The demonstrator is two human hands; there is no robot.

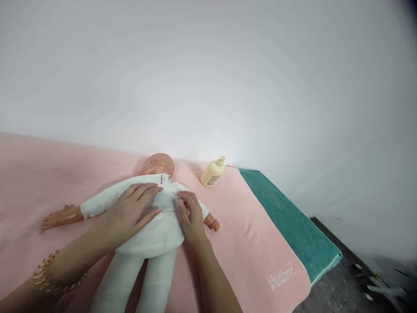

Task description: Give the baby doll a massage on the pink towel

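A baby doll [153, 237] in a white suit lies on its back on a pink towel [247, 234], head toward the wall. My left hand [132, 213] rests flat on the doll's chest with fingers stretched out. My right hand [190, 217] is at the doll's right side, its fingers pinching the white fabric near the chest. A gold bracelet [45, 274] is on my left wrist.
A cream lotion bottle [212, 172] lies on the towel near the wall, right of the doll's head. A teal quilted mat [293, 221] shows under the towel's right edge. Dark floor [339, 287] lies beyond the mat. A white wall [208, 78] stands behind.
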